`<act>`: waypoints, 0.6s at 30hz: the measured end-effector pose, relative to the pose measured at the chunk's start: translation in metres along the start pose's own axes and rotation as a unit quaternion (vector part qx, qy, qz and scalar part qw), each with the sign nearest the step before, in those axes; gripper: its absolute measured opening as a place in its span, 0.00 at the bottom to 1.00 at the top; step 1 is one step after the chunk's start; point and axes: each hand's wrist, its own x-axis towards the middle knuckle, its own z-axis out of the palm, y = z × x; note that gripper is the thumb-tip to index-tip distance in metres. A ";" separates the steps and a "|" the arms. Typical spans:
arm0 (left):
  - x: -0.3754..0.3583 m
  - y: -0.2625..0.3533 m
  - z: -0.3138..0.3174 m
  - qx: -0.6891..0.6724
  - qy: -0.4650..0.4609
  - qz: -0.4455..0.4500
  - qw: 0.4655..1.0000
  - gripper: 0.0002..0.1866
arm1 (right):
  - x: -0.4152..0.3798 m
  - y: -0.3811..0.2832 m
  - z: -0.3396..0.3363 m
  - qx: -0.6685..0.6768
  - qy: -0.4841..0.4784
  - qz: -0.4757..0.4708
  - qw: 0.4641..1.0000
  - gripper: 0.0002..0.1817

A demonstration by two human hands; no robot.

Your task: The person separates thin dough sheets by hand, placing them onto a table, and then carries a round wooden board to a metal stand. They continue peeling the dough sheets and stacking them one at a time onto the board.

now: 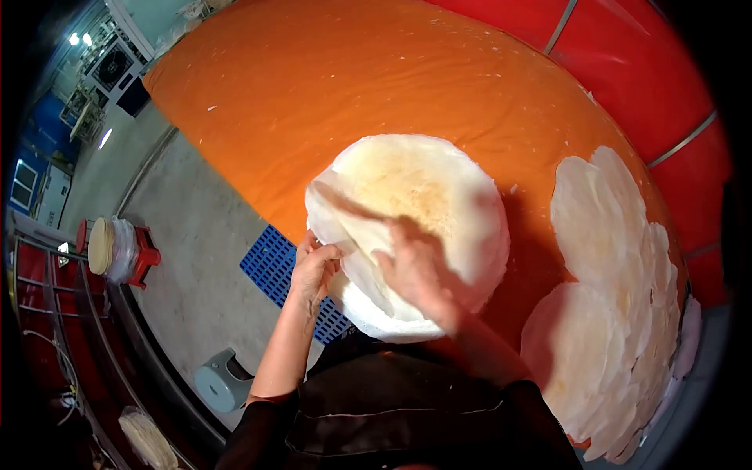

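A thick stack of round, thin, pale sheets lies at the near edge of the orange-covered table. At the stack's left edge my left hand pinches the lifted rim of the top sheet, which is folded partly back. My right hand is over the middle of the stack, blurred, with its fingers apart near the fold. Nothing shows held in it.
Overlapping pale sheets spread along the right of the orange table. A blue grate lies on the floor at left, with a grey stool and a red stool holding another stack.
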 end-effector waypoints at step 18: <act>0.004 -0.047 -0.076 0.113 0.208 0.052 0.970 0.07 | -0.231 0.281 -0.192 0.215 0.493 0.252 0.805 0.22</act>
